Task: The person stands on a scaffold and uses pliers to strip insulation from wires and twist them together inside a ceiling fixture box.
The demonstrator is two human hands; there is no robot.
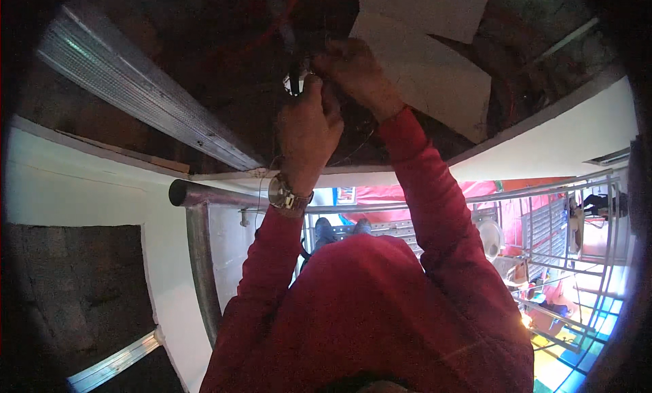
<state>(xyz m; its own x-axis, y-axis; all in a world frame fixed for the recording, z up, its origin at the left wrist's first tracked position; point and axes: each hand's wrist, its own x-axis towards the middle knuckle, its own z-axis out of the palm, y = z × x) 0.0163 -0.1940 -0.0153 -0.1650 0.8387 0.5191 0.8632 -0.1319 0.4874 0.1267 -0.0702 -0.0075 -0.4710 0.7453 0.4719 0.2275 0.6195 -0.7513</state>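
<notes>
Both my arms, in red sleeves, reach up into an open ceiling cavity. My left hand [309,125], with a watch on its wrist, is closed around a small pale round fitting [293,85] that hangs from a dark cable [293,50]. My right hand [353,70] is just to the right of it, touching the left hand, with its fingers curled at the same cable and fitting. A red wire [293,6] runs above them into the dark. A thin wire loop [360,140] hangs below the hands. What the right fingers pinch is hidden.
A ribbed metal ceiling channel [136,87] runs diagonally at the left. White board pieces [435,67] sit right of the hands. A metal scaffold tube [204,193] crosses below, with an upright tube [200,271]. My shoes [326,230] stand on a platform; metal railings [570,223] are at the right.
</notes>
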